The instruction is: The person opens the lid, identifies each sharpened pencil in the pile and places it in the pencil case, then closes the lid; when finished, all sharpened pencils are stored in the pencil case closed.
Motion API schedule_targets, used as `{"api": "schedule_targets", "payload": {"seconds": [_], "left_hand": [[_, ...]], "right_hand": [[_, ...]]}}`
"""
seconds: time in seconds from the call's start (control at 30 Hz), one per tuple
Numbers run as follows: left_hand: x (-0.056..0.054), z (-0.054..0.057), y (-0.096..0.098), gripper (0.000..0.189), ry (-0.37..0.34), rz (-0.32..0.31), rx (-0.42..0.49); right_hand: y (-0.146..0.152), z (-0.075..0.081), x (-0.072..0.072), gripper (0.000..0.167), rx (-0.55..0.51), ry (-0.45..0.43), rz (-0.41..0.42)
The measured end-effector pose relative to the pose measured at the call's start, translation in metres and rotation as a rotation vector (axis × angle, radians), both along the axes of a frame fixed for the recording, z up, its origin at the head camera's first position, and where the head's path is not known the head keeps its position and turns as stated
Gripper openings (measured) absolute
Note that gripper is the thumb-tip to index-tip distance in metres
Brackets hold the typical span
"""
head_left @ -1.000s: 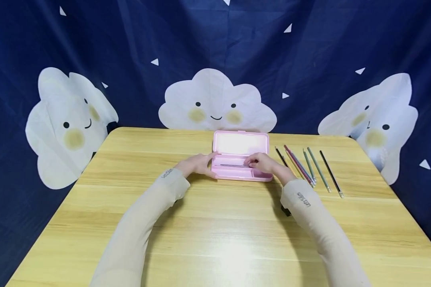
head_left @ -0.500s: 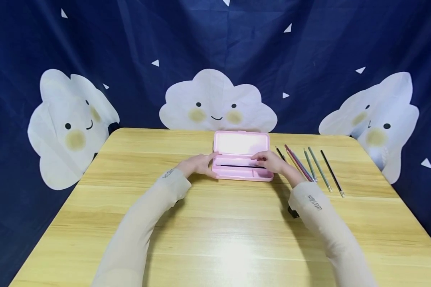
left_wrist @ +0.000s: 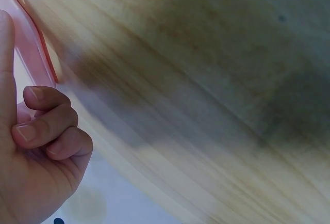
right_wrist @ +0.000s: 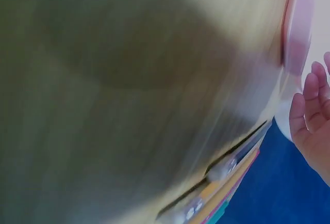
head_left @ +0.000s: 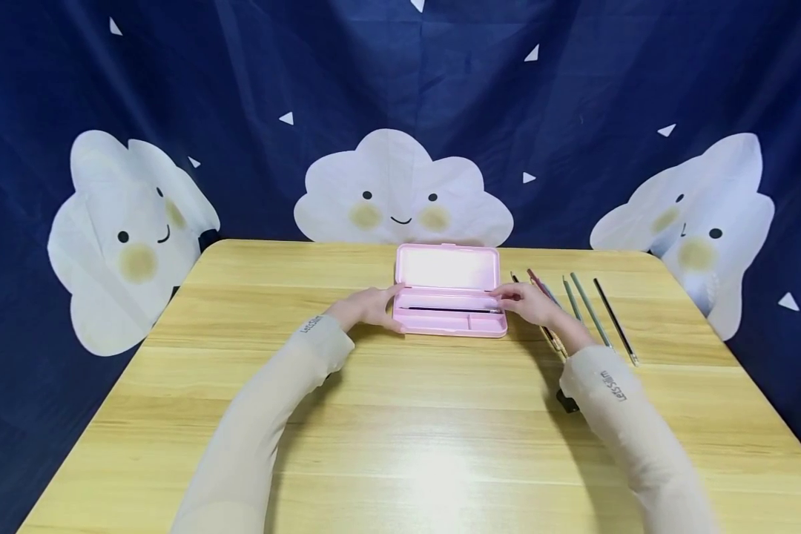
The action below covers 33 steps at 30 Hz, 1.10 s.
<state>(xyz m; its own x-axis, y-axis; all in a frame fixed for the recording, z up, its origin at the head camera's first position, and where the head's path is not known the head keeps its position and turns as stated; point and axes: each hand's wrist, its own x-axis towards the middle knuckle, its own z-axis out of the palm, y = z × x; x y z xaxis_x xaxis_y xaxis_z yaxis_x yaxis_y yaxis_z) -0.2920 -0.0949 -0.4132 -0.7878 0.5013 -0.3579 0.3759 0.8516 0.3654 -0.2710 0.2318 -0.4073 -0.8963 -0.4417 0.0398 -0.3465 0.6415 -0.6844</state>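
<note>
A pink pencil case (head_left: 448, 267) lies with its lid raised and leaning back. A dark pencil (head_left: 434, 308) rests lengthwise in its long compartment. My left hand (head_left: 368, 305) holds the left end of the case between thumb and index finger; in the left wrist view the other fingers of that hand (left_wrist: 46, 123) curl beside the pink wall. At the right end, my right hand (head_left: 530, 304) hovers by the back corner, fingertips overlapping the rim, with nothing in its fingers. The right wrist view shows those fingers (right_wrist: 311, 97) loosely bent near the case (right_wrist: 299, 33).
Several pencils lie to the right of the case, partly under my right forearm: a red one (head_left: 535, 278), two green ones (head_left: 590, 308) and a black one (head_left: 615, 320). Behind the wooden table (head_left: 400, 415) hangs a blue curtain (head_left: 400, 67) with white clouds.
My right hand has left the dark pencil in the case and moved right to the case's right end, fingers loosened. My left hand keeps its place.
</note>
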Motion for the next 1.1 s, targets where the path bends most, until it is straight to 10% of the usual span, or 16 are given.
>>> {"api": "schedule_targets", "payload": {"seconds": [1.1], "left_hand": [[0.001, 0.000, 0.000, 0.107, 0.004, -0.005, 0.017]], "right_hand": [[0.084, 0.007, 0.026, 0.033, 0.110, -0.058, -0.161]]}}
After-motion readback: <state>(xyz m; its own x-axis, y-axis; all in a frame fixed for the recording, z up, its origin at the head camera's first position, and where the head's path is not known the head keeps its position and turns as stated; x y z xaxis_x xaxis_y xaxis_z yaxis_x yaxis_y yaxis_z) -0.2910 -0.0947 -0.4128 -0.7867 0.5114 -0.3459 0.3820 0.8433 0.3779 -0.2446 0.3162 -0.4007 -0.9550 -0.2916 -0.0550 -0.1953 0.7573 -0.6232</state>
